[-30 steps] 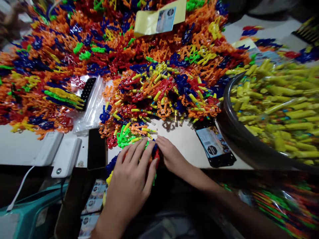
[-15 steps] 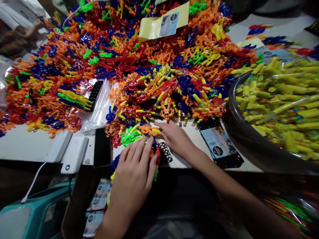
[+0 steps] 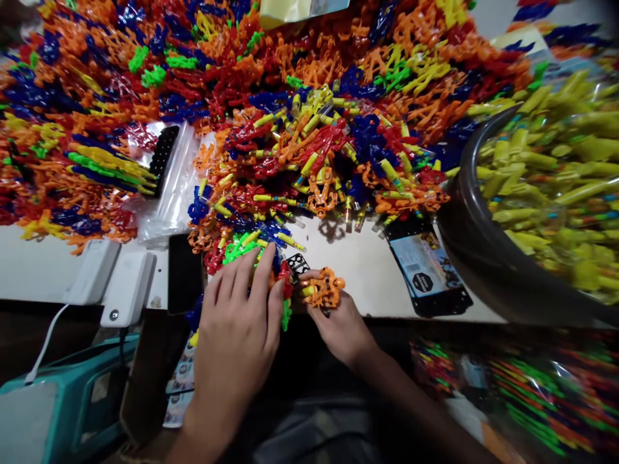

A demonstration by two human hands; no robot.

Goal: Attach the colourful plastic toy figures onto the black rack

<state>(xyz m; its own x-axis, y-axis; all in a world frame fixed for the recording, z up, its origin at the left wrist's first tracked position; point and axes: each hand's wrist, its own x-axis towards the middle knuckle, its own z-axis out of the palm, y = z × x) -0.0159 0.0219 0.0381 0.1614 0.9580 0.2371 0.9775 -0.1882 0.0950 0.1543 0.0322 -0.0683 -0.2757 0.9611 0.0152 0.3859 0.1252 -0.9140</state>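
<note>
My right hand (image 3: 341,328) pinches an orange plastic toy figure (image 3: 325,288) with a yellow tube in it, just past the table's front edge. Back up, my left hand (image 3: 236,316) curls over a bunch of toy figures at the edge; red, green and blue bits (image 3: 286,312) show around it, but its palm side is hidden. Beyond its fingertips lie a green figure (image 3: 238,248) and a loose yellow tube (image 3: 291,241). Between the hands a black plate with round holes (image 3: 296,263) is partly covered.
A big heap of coloured figures (image 3: 309,71) covers the back of the table. To the right stands a dark tub (image 3: 464,193) of yellow tubes, beside printed cards (image 3: 425,270). Clear plastic bags (image 3: 171,183), a black phone (image 3: 185,274) and white power banks (image 3: 128,289) lie left.
My right hand has drawn the orange figure off the small pile, towards me and to the right. The left hand stays over its bunch. The view has shifted down and closer.
</note>
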